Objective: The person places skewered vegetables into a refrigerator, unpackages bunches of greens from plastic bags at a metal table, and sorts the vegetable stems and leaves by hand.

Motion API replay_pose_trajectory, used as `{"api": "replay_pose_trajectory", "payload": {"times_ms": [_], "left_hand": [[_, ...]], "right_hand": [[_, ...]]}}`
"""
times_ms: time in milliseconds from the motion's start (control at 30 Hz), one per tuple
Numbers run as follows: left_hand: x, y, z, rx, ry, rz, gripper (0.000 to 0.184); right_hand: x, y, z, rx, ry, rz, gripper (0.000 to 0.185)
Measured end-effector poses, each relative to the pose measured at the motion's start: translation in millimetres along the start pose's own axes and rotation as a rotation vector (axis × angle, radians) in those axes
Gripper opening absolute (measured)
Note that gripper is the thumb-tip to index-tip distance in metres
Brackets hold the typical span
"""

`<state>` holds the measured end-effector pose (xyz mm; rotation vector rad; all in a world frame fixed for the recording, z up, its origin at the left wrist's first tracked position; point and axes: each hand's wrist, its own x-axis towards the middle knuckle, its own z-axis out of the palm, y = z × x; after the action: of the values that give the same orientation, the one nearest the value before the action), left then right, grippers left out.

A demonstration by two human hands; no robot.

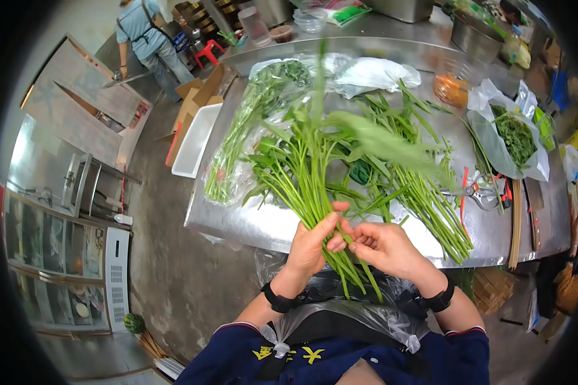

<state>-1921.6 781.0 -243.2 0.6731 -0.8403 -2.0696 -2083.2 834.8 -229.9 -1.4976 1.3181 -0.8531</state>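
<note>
My left hand [316, 242] is wrapped round a bunch of water spinach [307, 170], its leaves pointing away over the table and its cut stem ends hanging towards my apron. Close beside it, my right hand [386, 249] is closed, thumb and fingers pinching a stalk at the bunch's lower stems. One long leaf above the bunch is smeared by motion. More loose water spinach [424, 199] lies on the metal table to the right. Along the left side rests another long-stemmed bundle of greens [228, 157], partly on clear plastic.
Scissors [483, 194] and red ties lie on the metal table [270, 232] at right, near a white bag of leafy greens [514, 138] and a tub of orange food [453, 88]. A white bin [196, 141] stands left. Another person [149, 38] works at the far left.
</note>
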Motion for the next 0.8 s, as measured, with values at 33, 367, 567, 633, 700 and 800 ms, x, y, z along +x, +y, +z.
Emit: {"api": "replay_pose_trajectory", "payload": {"times_ms": [33,367,567,633,700,800], "left_hand": [[-0.1,-2.6,-1.3,-0.025,0.001,-0.006,0.028],[1.6,-1.3,-1.0,0.121,0.230,0.068,0.025],[6.4,-7.2,-7.0,0.171,0.185,0.199,0.022],[5.4,-4.4,2.1,0.097,0.217,0.162,0.022],[5.1,-1.1,5.5,0.022,0.246,0.125,0.022],[4.1,0.1,1.7,0.038,0.350,0.100,0.020]], "right_hand": [[-0.9,1.5,0.2,0.007,0.013,0.012,0.018],[-2.2,20.1,-65.5,-0.199,0.389,-0.039,0.021],[-9.7,86.9,-119.9,-0.755,0.686,0.159,0.019],[-7.4,90.3,-120.3,-0.804,0.642,0.149,0.019],[-6.7,84.1,-123.1,-0.704,0.613,0.249,0.021],[-9.1,78.6,-127.9,-0.617,0.652,0.198,0.020]]}}
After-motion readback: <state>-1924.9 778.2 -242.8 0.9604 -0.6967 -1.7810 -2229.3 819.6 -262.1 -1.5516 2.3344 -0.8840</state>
